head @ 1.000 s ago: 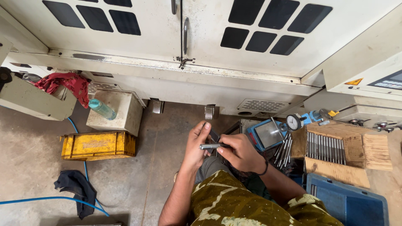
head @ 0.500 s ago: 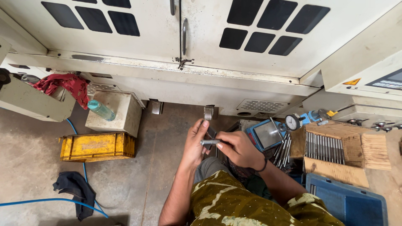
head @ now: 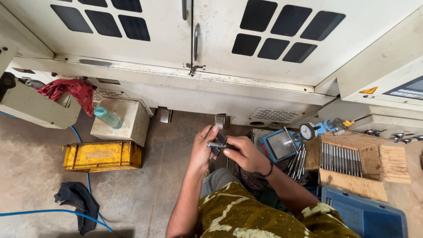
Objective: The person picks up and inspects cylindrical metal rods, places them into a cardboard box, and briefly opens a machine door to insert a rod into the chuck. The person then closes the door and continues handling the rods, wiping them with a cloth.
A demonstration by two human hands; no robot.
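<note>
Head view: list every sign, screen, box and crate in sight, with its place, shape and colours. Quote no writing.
Warning sign: small yellow triangle on the pale machine panel, upper right.
Screen: dark rectangle with pale rows, right edge, partly cut off.
Yellow crate: long, worn plastic box on the floor, left.
Cardboard box: brown, open, holding a row of metal rods, right.
Blue bin: plastic, bottom right corner.

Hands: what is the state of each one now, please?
Left hand: closed on the dark gauge.
Right hand: closed, holding the metal rod.
</note>
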